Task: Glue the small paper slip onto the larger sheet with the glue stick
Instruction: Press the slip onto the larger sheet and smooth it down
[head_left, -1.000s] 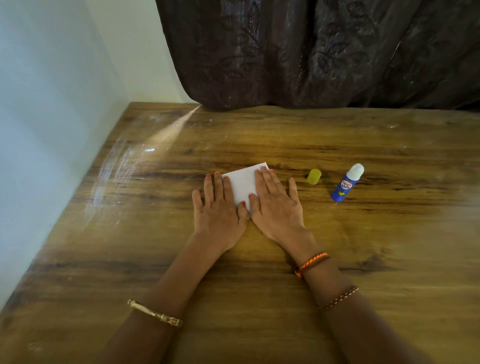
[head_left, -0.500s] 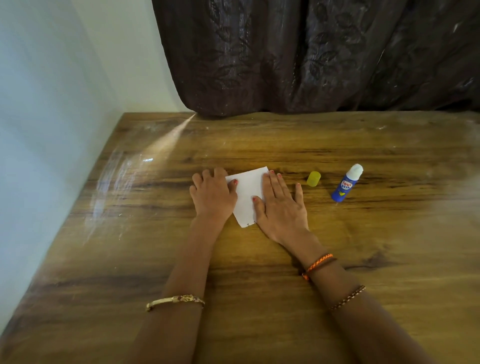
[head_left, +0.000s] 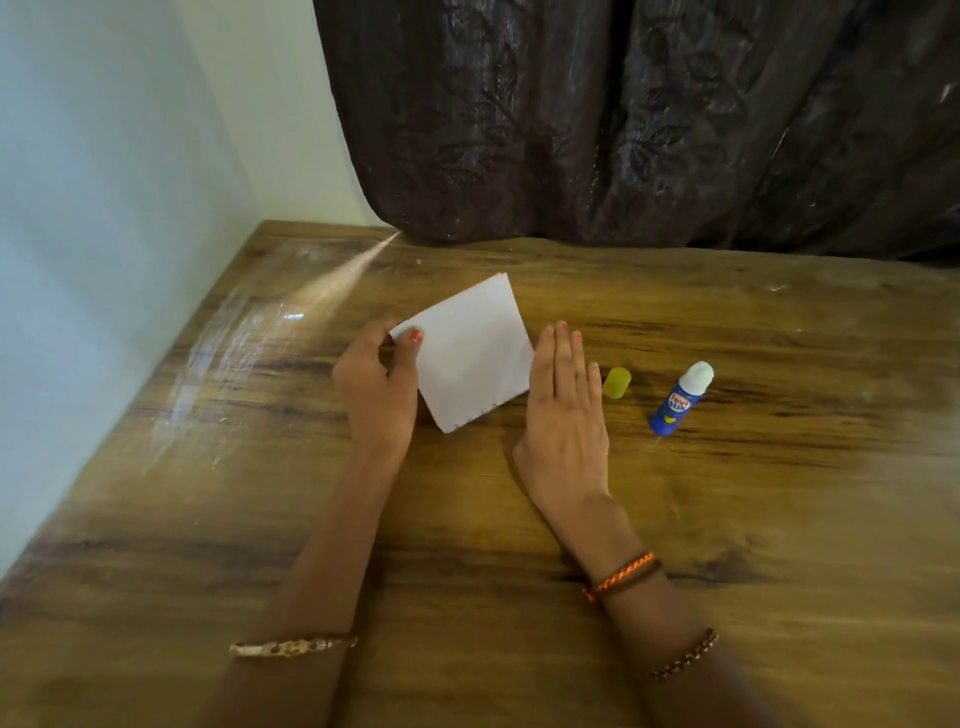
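The white paper (head_left: 470, 358) is lifted at its left corner, tilted off the table (head_left: 779, 519), with its near corner low by the wood. I cannot tell the small slip from the larger sheet here; only one white face shows, with a second thin edge at the top corner. My left hand (head_left: 379, 387) has it in a pinch grip, thumb on top of the corner and fingers curled beneath, closed on the paper, I think so that I can check whether the layers hold together.

My right hand (head_left: 566, 410) lies flat and open, fingers straight and together, just beside the paper's right edge, gripping nothing; whether it touches the edge I cannot tell. It looks placed there to steady or smooth the sheet.

Right of that hand lies the yellow cap (head_left: 616, 383), and further right the blue glue stick (head_left: 680, 399), uncapped, its white tip exposed, lying apart from both hands.
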